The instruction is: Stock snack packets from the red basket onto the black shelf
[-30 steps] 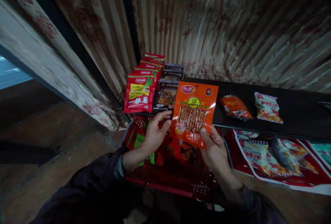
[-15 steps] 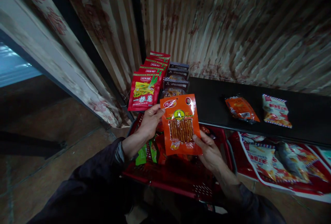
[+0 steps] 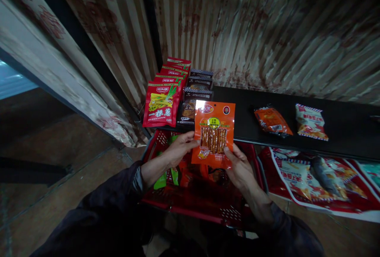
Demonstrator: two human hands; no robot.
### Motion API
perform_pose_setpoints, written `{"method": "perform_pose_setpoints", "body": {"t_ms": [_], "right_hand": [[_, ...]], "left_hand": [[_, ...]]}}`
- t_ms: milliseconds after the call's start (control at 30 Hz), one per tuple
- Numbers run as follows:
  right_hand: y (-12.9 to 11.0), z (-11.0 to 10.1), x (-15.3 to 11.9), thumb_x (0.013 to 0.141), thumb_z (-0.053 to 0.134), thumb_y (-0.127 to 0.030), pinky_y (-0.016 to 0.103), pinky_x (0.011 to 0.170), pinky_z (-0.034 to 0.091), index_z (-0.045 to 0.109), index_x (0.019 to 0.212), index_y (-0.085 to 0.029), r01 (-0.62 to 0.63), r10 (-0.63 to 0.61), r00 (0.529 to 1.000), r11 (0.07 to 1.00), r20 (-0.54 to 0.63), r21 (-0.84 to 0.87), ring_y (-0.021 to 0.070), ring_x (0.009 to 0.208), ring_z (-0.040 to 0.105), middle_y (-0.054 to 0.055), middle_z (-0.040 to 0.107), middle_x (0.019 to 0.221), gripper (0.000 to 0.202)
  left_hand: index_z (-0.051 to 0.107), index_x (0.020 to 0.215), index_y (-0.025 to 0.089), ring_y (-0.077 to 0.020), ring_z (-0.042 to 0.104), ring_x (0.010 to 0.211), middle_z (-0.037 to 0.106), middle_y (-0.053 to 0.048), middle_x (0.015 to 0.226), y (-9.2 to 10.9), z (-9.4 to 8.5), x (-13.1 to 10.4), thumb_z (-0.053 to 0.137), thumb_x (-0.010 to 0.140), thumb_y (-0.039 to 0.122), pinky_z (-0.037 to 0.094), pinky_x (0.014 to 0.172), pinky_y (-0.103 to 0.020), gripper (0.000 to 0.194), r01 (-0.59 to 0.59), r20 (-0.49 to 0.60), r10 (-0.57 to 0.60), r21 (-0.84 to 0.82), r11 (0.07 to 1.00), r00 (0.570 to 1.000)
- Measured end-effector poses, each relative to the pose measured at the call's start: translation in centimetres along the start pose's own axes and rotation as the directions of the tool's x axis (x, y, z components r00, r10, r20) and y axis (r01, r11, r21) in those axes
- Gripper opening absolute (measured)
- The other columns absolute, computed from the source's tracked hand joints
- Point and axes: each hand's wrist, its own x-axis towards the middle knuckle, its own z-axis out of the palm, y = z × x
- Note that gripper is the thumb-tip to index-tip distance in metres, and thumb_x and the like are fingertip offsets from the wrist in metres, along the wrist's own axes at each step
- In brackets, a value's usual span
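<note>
An orange snack packet with a clear window showing brown sticks is held upright between my hands. My left hand pinches its left edge, and my right hand grips its lower right corner with the thumb on the front. Below the packet is a red shopping basket with green and orange packets inside. Just beyond the packet, several dark snack bags stand in a row on the black shelf, partly hidden by it. Beside them stand several red snack bags in another row.
Farther right on the shelf lie an orange packet and a white-and-red packet. Under the shelf, a red-and-white box holds several snack bags. A patterned curtain hangs behind, and a dark post rises at the shelf's left end.
Both hands have moved the orange packet slightly up and to the right, closer to the rows of bags. The view has shifted slightly, and my left hand sits lower on the packet's edge.
</note>
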Motion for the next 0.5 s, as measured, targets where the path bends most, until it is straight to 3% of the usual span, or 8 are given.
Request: {"method": "perform_pose_setpoints", "body": {"t_ms": [133,367,500], "right_hand": [[-0.26,-0.03,0.02,0.068,0.083,-0.037,0.041,0.093,0.055,0.073,0.102,-0.03,0.025,-0.025,0.999,1.0,0.036,-0.017,0.026,0.107,0.067,0.0,0.075,0.107,0.036],[-0.64,-0.56,-0.24,0.071,0.08,-0.025,0.04,0.095,0.053,0.063,0.121,-0.034,0.01,0.024,0.969,0.99,0.247,-0.139,0.0226,0.109,0.066,-0.002,0.071,0.119,0.053],[-0.53,-0.86,-0.12,0.069,0.08,-0.025,0.04,0.093,0.054,0.062,0.122,-0.035,0.01,0.033,0.965,0.986,0.258,-0.166,0.0229,0.108,0.067,-0.003,0.072,0.115,0.056]], "left_hand": [[0.072,0.099,0.017,-0.018,0.067,0.085,0.074,-0.005,0.094,-0.69,0.32,0.1,0.078,0.07,0.029,0.049,0.08,-0.03,0.032,-0.018,0.022,0.019,-0.025,1.0,1.0],[0.07,0.107,0.017,-0.0195,0.068,0.087,0.074,-0.006,0.097,-0.67,-0.13,0.43,0.074,0.075,0.026,0.051,0.079,-0.031,0.034,-0.033,-0.043,0.03,-0.072,0.997,0.999],[0.069,0.109,0.018,-0.0176,0.068,0.085,0.074,-0.006,0.098,-1.01,-0.13,0.49,0.068,0.079,0.02,0.051,0.08,-0.031,0.03,-0.041,-0.061,0.036,-0.079,0.996,0.997]]}}
